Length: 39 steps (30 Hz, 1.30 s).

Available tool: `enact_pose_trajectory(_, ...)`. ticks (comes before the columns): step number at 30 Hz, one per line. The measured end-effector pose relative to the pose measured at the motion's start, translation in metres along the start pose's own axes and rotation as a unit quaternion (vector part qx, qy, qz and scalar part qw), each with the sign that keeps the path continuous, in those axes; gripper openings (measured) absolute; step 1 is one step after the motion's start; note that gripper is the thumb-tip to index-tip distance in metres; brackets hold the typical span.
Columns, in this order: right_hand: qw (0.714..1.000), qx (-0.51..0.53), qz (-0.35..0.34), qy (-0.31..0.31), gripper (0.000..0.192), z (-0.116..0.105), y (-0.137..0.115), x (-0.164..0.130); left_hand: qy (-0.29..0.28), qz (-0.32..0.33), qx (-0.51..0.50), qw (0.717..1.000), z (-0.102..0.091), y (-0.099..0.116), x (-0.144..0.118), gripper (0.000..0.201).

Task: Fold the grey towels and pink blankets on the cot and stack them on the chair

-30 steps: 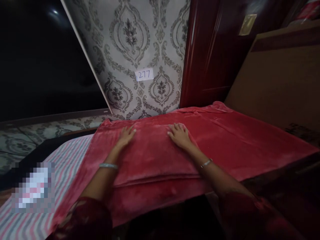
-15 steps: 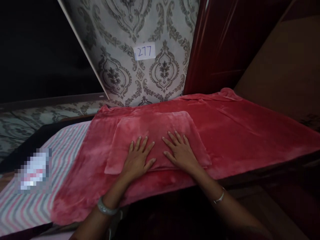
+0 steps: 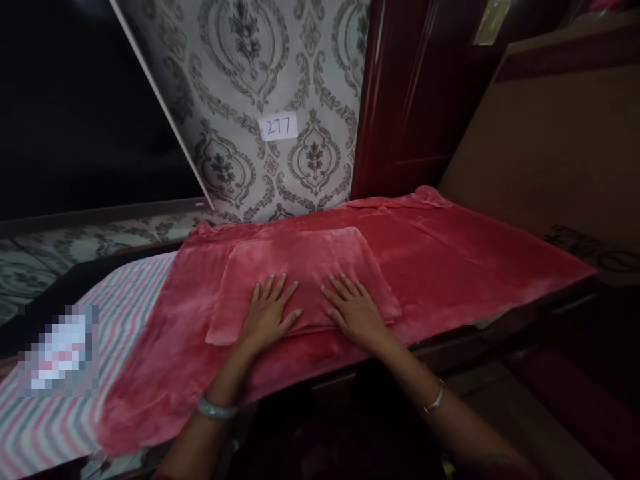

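A folded pink-red plush cloth point(image 3: 305, 267) lies flat as a rough rectangle in the middle of the view. Beneath it spreads a larger red plush blanket point(image 3: 440, 260). My left hand point(image 3: 269, 313) rests palm down on the left half of the folded cloth, fingers spread. On the right half lies my right hand point(image 3: 354, 312), also flat with fingers apart. Both thumbs point inward near the cloth's front edge, with a gap between the hands. Neither hand grips anything.
A striped cloth point(image 3: 125, 300) shows at the left, with a pixelated patch over part of it. Behind stand a dark screen point(image 3: 95, 113), patterned wallpaper with a label point(image 3: 279, 126) reading 277, and a dark red door panel point(image 3: 415, 93). A large cardboard box point(image 3: 565, 153) stands at the right.
The camera view has shifted, showing more of the box and door at the right. Both hands remain flat on the folded cloth, the right one slightly closer to the left in view.
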State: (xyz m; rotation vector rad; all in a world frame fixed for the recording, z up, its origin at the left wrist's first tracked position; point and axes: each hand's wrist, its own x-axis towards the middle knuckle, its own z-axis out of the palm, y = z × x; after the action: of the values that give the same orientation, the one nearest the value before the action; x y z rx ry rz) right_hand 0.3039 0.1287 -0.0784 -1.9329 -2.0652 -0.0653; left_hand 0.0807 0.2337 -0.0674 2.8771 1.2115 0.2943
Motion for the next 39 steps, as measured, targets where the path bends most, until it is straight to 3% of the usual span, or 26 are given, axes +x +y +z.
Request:
enact_pose_trajectory(6, 0.997, 0.069, -0.019, 0.025, 0.047, -0.013, 0.005, -0.046, -0.009, -0.012, -0.021, 1.0, -0.014, 0.005, 0.001, 0.057)
enact_pose_trajectory(9, 0.993, 0.108, -0.004, 0.045, 0.04, -0.033, 0.014, -0.043, 0.019, 0.012, -0.022, 1.0, -0.022, 0.025, 0.001, 0.053)
enact_pose_trajectory(12, 0.991, 0.077, 0.033, 0.101, 0.044, -0.043, 0.024, -0.021, 0.05, 0.065, -0.019, 0.996, -0.022, 0.049, 0.003, 0.058)
enact_pose_trajectory(14, 0.991, 0.039, 0.056, 0.114, 0.049, -0.039, 0.028, -0.007, 0.063, 0.064, -0.012, 0.996, -0.015, 0.057, 0.005, 0.063)
enact_pose_trajectory(17, 0.994, -0.007, 0.088, 0.069, 0.053, -0.018, 0.032, 0.001, 0.049, 0.026, -0.002, 0.998, 0.002, 0.058, 0.006, 0.062)
enact_pose_trajectory(19, 0.994, -0.022, 0.096, 0.046, 0.053, -0.003, 0.034, -0.003, 0.034, 0.008, 0.005, 0.999, 0.012, 0.055, 0.004, 0.061)
enact_pose_trajectory(23, 0.993, -0.022, 0.096, 0.07, 0.053, 0.011, 0.037, -0.016, 0.028, 0.001, 0.018, 0.999, 0.021, 0.053, 0.0, 0.062)
enact_pose_trajectory(33, 0.985, 0.063, 0.094, 0.127, 0.048, 0.02, 0.045, -0.062, 0.044, 0.007, 0.021, 0.999, 0.022, 0.054, 0.0, 0.063)
enact_pose_trajectory(36, 0.979, 0.091, 0.082, 0.165, 0.042, 0.01, 0.049, -0.072, 0.062, 0.011, 0.022, 0.998, 0.019, 0.058, -0.002, 0.058)
enact_pose_trajectory(39, 0.969, 0.102, 0.075, 0.212, 0.04, -0.007, 0.05, -0.061, 0.054, 0.031, 0.007, 0.998, 0.006, 0.056, -0.005, 0.053)
